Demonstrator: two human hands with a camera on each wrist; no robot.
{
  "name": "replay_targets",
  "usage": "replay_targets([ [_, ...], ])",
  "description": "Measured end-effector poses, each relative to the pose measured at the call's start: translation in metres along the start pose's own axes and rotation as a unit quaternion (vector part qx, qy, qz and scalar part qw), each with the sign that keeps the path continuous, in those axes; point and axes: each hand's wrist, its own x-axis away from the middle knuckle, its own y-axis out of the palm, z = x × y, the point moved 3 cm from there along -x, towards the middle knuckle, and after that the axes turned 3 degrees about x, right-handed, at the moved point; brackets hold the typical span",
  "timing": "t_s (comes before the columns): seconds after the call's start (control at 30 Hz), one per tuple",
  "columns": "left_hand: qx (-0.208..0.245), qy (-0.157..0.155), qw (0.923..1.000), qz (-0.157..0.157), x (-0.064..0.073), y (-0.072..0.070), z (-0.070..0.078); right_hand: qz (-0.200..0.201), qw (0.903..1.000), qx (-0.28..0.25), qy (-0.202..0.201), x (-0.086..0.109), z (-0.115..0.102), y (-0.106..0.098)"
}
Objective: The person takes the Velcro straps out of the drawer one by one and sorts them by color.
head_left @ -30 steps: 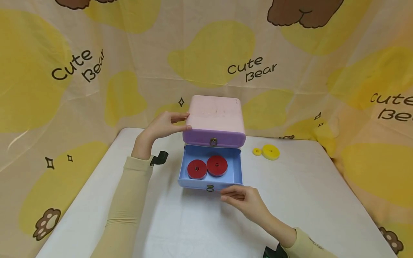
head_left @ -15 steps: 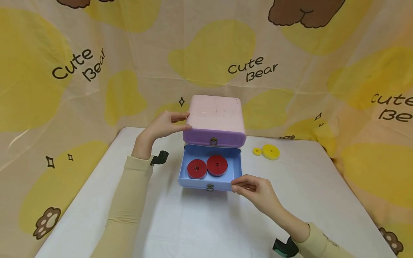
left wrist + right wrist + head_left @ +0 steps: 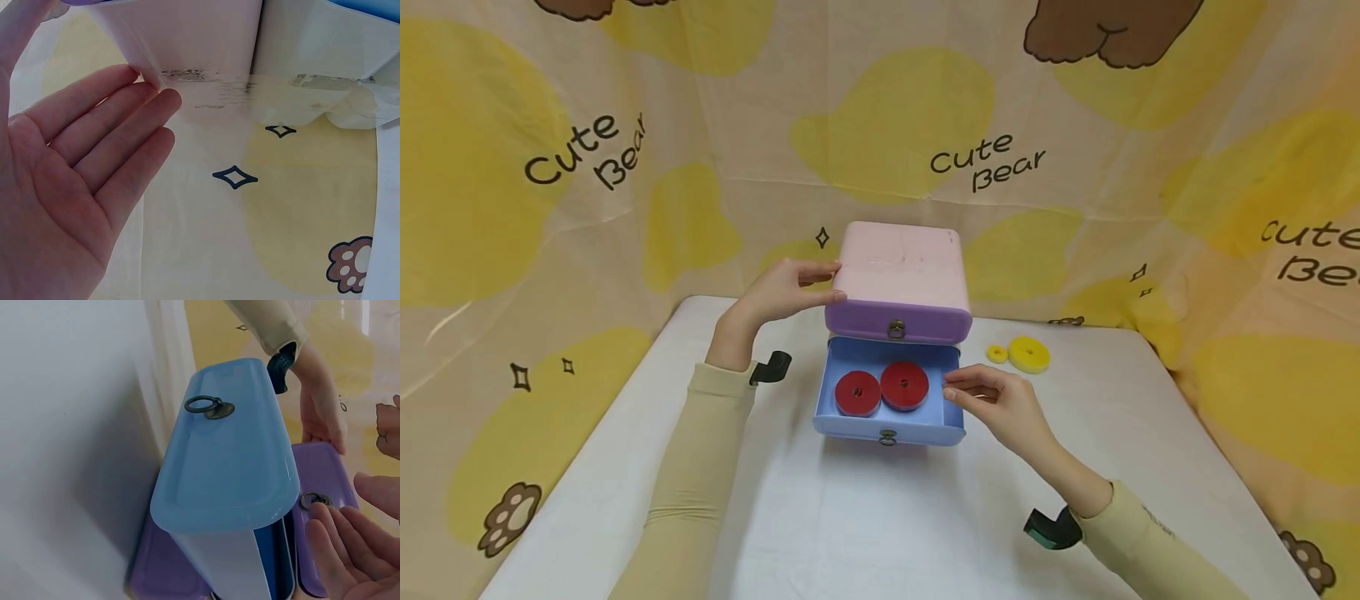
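Observation:
A small chest with a pink top [image 3: 898,258] and a purple top drawer [image 3: 857,321] stands at the table's back. Below, its blue drawer [image 3: 850,428] is pulled out. Two red discs [image 3: 905,386] with centre holes lie side by side inside it. My left hand [image 3: 782,292] touches the chest's left side, thumb at the front corner; the left wrist view shows its fingers [image 3: 125,137] straight along the pink wall. My right hand [image 3: 1000,408] is at the blue drawer's right wall, holding nothing. In the right wrist view, its loosely bent fingers [image 3: 362,544] are beside the drawer.
Two yellow discs [image 3: 1028,355], one small and one large, lie on the white table [image 3: 1112,433] right of the chest. Another purple drawer [image 3: 169,562] shows under the blue one. A patterned cloth [image 3: 737,125] hangs close behind.
My right hand has moved from the blue drawer's front, around its front right corner, and back along its right wall. My left hand, the drawer and the discs have stayed put.

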Motion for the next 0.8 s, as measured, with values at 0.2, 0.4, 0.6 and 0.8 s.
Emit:
replay_targets([
  [0.2,-0.005,-0.008,1.0,0.001,0.001,0.0,0.0,-0.024,0.9996,-0.012,0.012,-0.017,0.001,0.011],
  [0.4,-0.006,-0.009,0.9999,-0.002,0.0,0.0,0.0,-0.033,0.9992,-0.019,0.014,-0.029,0.002,0.023],
  [0.6,-0.006,-0.011,0.9999,-0.002,0.001,0.0,0.0,-0.033,0.9992,-0.014,0.017,-0.038,0.005,0.033],
  [0.8,0.003,-0.005,1.0,0.0,0.0,0.0,-0.002,-0.04,0.9988,0.001,0.03,-0.045,0.008,0.041],
])
